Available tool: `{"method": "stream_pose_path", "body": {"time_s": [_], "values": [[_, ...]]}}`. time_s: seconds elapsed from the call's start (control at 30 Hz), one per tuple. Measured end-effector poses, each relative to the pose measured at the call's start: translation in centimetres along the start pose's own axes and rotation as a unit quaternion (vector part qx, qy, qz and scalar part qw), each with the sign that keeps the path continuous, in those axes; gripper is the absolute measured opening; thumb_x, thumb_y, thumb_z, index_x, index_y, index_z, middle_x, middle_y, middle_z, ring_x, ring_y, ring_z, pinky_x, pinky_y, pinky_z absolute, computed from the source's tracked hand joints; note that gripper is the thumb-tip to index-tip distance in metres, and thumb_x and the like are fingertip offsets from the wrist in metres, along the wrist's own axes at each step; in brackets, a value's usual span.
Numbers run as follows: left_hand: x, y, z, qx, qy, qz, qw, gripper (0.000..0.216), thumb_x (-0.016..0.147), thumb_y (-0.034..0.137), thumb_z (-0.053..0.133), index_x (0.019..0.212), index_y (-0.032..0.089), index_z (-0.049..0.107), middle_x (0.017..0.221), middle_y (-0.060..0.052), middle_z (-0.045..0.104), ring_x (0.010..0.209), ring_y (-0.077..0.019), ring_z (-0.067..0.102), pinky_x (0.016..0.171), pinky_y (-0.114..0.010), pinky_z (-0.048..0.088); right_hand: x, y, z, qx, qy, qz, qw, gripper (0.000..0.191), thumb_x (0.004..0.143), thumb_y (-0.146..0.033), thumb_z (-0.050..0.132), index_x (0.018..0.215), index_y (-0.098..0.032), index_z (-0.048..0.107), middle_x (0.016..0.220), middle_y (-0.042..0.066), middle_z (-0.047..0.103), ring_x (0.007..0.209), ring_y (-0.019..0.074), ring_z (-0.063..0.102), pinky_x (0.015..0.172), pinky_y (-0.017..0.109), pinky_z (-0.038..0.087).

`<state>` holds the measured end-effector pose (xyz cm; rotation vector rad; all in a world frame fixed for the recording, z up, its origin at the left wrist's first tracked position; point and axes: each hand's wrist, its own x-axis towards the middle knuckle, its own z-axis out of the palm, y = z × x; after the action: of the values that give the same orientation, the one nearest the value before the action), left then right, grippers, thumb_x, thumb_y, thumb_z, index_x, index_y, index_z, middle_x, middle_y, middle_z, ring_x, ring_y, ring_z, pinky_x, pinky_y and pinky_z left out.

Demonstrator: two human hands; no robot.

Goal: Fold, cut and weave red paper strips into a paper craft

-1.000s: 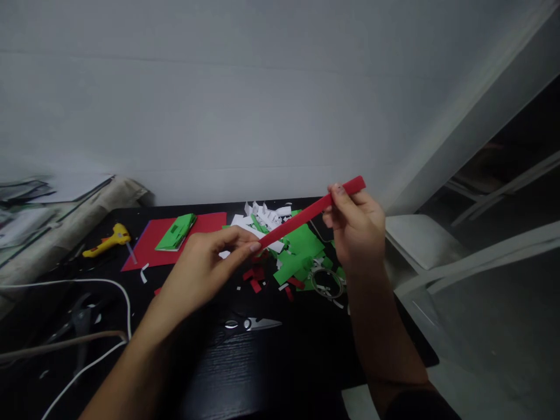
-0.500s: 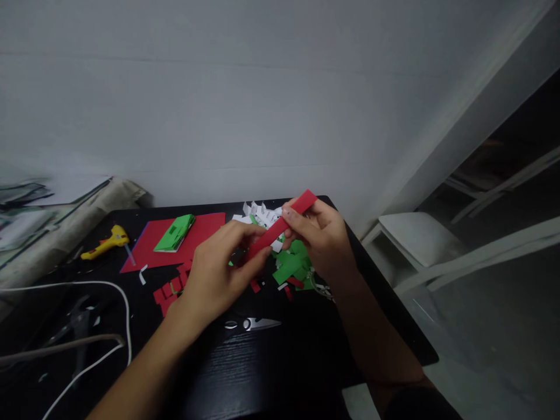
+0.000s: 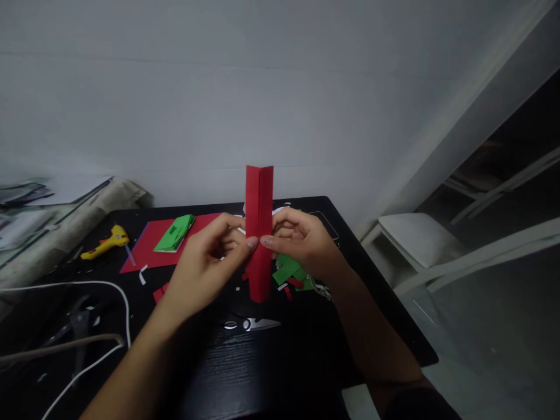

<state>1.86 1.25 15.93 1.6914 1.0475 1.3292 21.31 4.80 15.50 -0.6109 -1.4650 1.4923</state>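
Note:
A long folded red paper strip (image 3: 259, 204) stands upright above the black table (image 3: 271, 361), its fold line facing me. My left hand (image 3: 205, 265) pinches it at mid-height from the left. From the right, my right hand (image 3: 301, 242) pinches it at the same height, thumbs nearly meeting. Below and behind the hands lie green, white and red paper scraps (image 3: 291, 274).
Scissors (image 3: 251, 324) lie on the table just in front of the hands. A red sheet (image 3: 151, 248) with a folded green piece (image 3: 175, 232) and a yellow glue gun (image 3: 107, 242) lie at the left. A white cable (image 3: 109, 291) curls at the near left. A white chair (image 3: 420, 239) stands right.
The red strip went from slanted across both hands to upright. My right hand slid left down the strip until both hands met at its middle.

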Motion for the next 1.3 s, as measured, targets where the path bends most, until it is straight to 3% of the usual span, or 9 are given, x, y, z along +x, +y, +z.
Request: {"method": "stream_pose_path", "body": {"time_s": [0.13, 0.43, 0.63, 0.77, 0.87, 0.97, 1.07, 1.17, 1.3], "values": [[-0.1, 0.1, -0.1, -0.015, -0.005, 0.004, 1.0, 0.024, 0.096, 0.03, 0.069, 0.119, 0.025, 0.065, 0.067, 0.004, 0.066, 0.055, -0.0122, 0.064, 0.052, -0.021, 0.052, -0.1, 0.0, 0.3, 0.001, 0.028, -0.022, 0.999, 0.017, 0.082, -0.023, 0.083, 0.095, -0.024, 0.072, 0.09, -0.002, 0.071, 0.067, 0.0115, 0.067, 0.063, 0.026, 0.057], [0.1, -0.4, -1.3, -0.071, -0.044, -0.002, 0.997, 0.015, 0.096, 0.023, 0.066, 0.093, 0.025, 0.08, 0.086, -0.003, 0.076, 0.069, -0.0158, 0.071, 0.064, -0.028, 0.058, -0.1, -0.4, 0.0, -0.018, 0.024, -0.036, 0.999, 0.013, 0.09, -0.021, 0.068, 0.09, -0.024, 0.081, 0.099, 0.002, 0.079, 0.089, 0.0161, 0.074, 0.082, 0.03, 0.062], [0.0, 0.2, -0.8, 0.041, 0.032, 0.043, 0.998, 0.013, 0.095, 0.025, 0.069, 0.1, 0.027, 0.08, 0.096, -0.002, 0.075, 0.078, -0.0144, 0.07, 0.069, -0.026, 0.057, -0.4, -1.0, 0.3, -0.004, 0.042, 0.026, 0.999, 0.035, 0.087, -0.033, 0.08, 0.12, -0.027, 0.073, 0.106, 0.003, 0.078, 0.089, 0.0158, 0.075, 0.078, 0.028, 0.061], [0.1, 0.3, -0.2, 0.081, 0.106, 0.085, 0.987, 0.007, 0.09, 0.027, 0.076, 0.097, 0.023, 0.077, 0.095, -0.002, 0.074, 0.084, -0.0153, 0.07, 0.077, -0.027, 0.058, -0.3, -0.5, 0.3, -0.002, 0.025, 0.055, 0.998, 0.03, 0.075, -0.028, 0.089, 0.1, -0.021, 0.077, 0.093, 0.003, 0.08, 0.079, 0.0169, 0.076, 0.077, 0.031, 0.063], [0.2, 0.2, 0.0, 0.039, 0.162, 0.095, 0.981, 0.021, 0.083, 0.026, 0.083, 0.099, 0.023, 0.069, 0.098, 0.0, 0.072, 0.084, -0.0142, 0.069, 0.078, -0.026, 0.059, -0.2, 0.1, 0.3, -0.014, 0.045, 0.032, 0.998, 0.018, 0.075, -0.024, 0.089, 0.089, -0.02, 0.078, 0.088, 0.002, 0.081, 0.077, 0.0155, 0.076, 0.075, 0.028, 0.063], [0.5, 0.1, -0.1, 0.0, 0.148, 0.068, 0.987, 0.032, 0.082, 0.028, 0.084, 0.108, 0.025, 0.065, 0.095, 0.001, 0.072, 0.079, -0.0131, 0.069, 0.07, -0.024, 0.057, -0.3, 0.3, 0.6, -0.046, 0.062, 0.011, 0.997, 0.015, 0.077, -0.025, 0.088, 0.088, -0.021, 0.079, 0.086, 0.002, 0.082, 0.078, 0.0164, 0.077, 0.075, 0.03, 0.064], [0.5, -0.1, -0.5, 0.046, 0.095, 0.026, 0.994, 0.015, 0.09, 0.034, 0.077, 0.099, 0.023, 0.072, 0.081, 0.001, 0.072, 0.069, -0.0123, 0.065, 0.061, -0.023, 0.053, -0.5, 0.2, 1.0, -0.068, 0.066, -0.008, 0.995, 0.016, 0.077, -0.027, 0.088, 0.091, -0.022, 0.08, 0.088, 0.002, 0.082, 0.082, 0.0183, 0.079, 0.082, 0.034, 0.066], [0.4, -0.3, -0.7, 0.074, 0.119, 0.021, 0.99, 0.014, 0.092, 0.036, 0.076, 0.087, 0.023, 0.074, 0.073, 0.002, 0.07, 0.063, -0.0115, 0.063, 0.057, -0.024, 0.05, -0.6, 0.0, 1.4, -0.075, 0.09, -0.021, 0.993, 0.019, 0.075, -0.027, 0.089, 0.09, -0.022, 0.08, 0.09, 0.003, 0.083, 0.084, 0.0195, 0.08, 0.086, 0.037, 0.066], [0.3, -0.4, -0.9, 0.03, 0.171, 0.019, 0.985, 0.01, 0.09, 0.033, 0.078, 0.09, 0.024, 0.074, 0.072, 0.004, 0.072, 0.064, -0.0122, 0.066, 0.061, -0.025, 0.054, -0.6, -0.2, 1.5, -0.063, 0.106, 0.003, 0.992, 0.02, 0.073, -0.027, 0.09, 0.088, -0.02, 0.08, 0.083, 0.004, 0.082, 0.074, 0.0188, 0.079, 0.074, 0.034, 0.068]]}}
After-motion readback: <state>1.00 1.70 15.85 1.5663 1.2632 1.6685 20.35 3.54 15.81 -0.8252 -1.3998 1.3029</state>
